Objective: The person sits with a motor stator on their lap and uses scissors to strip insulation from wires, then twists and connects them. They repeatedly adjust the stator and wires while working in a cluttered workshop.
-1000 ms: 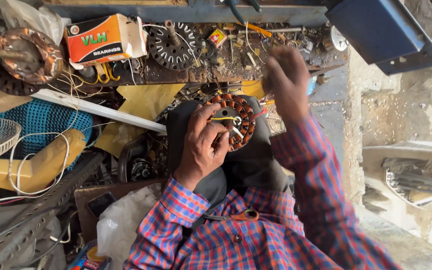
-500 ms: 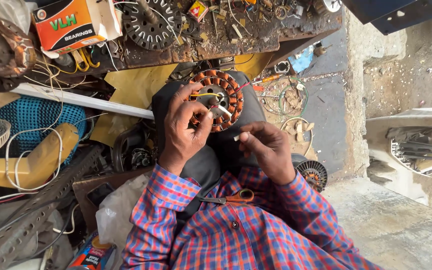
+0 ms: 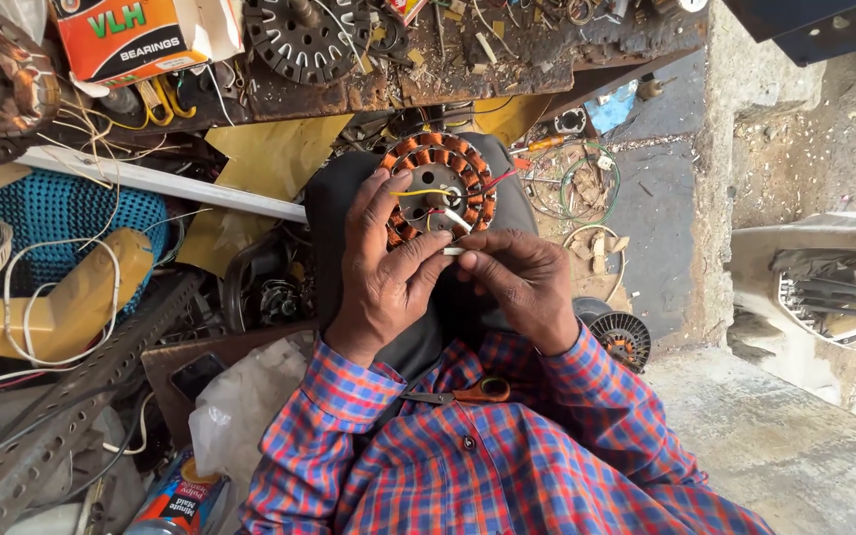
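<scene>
A round motor stator point(image 3: 440, 183) wound with copper coils rests on my dark-trousered knee point(image 3: 349, 198). Yellow, red and white wires come out of its middle. My left hand point(image 3: 383, 272) lies over the stator's near edge, thumb and forefinger pinching a short white sleeve point(image 3: 453, 250). My right hand point(image 3: 522, 282) meets it from the right, fingertips closed on the same white sleeve. Orange-handled scissors point(image 3: 468, 392) lie on my lap against the checked shirt.
A dirty wooden bench point(image 3: 468, 59) at the top holds a black slotted rotor disc point(image 3: 299, 40), an orange and white box point(image 3: 136, 38) and small parts. Wires, a blue woven seat point(image 3: 52, 213), a perforated metal angle point(image 3: 61, 416) and another small stator point(image 3: 621, 339) lie around. Concrete floor is at right.
My right hand came back from reaching toward the bench and joined the left hand at the stator's near edge. Both now pinch the white sleeve; the view has shifted closer.
</scene>
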